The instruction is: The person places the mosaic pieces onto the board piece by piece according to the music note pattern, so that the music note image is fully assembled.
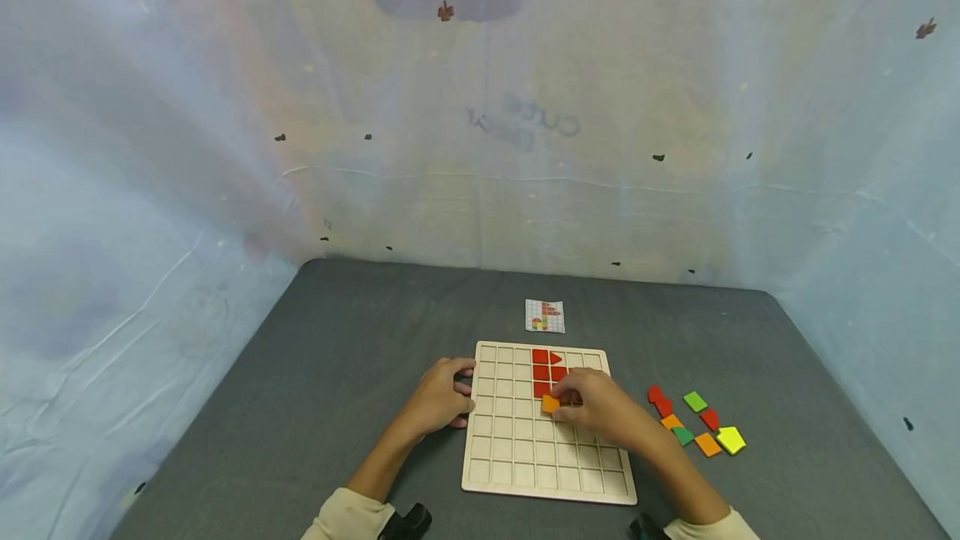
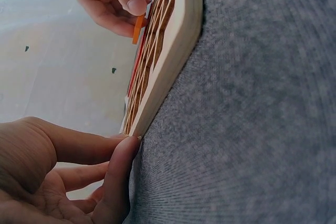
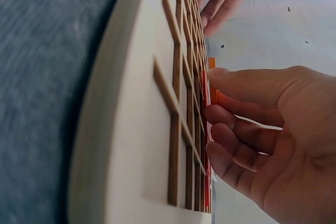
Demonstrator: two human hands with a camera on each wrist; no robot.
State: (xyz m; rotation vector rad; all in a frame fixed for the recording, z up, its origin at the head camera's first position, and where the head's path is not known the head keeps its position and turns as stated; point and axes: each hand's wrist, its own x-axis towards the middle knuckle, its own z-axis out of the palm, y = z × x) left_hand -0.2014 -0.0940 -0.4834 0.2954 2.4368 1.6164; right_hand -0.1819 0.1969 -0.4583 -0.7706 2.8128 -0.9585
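Clearly one board (image 1: 523, 429), perhaps eight loose tiles (image 1: 709, 419)

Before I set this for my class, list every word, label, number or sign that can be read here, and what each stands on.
"cute": faint, seemingly mirror-reversed, on the pale sheet.
Faint marks beside and below it: too blurred to read.
Small card: too small to tell any writing.
Wooden board: no lettering visible.

Behind the board (image 1: 523, 450) lies a card (image 1: 544, 317); right of the board, loose tiles (image 1: 709, 419).
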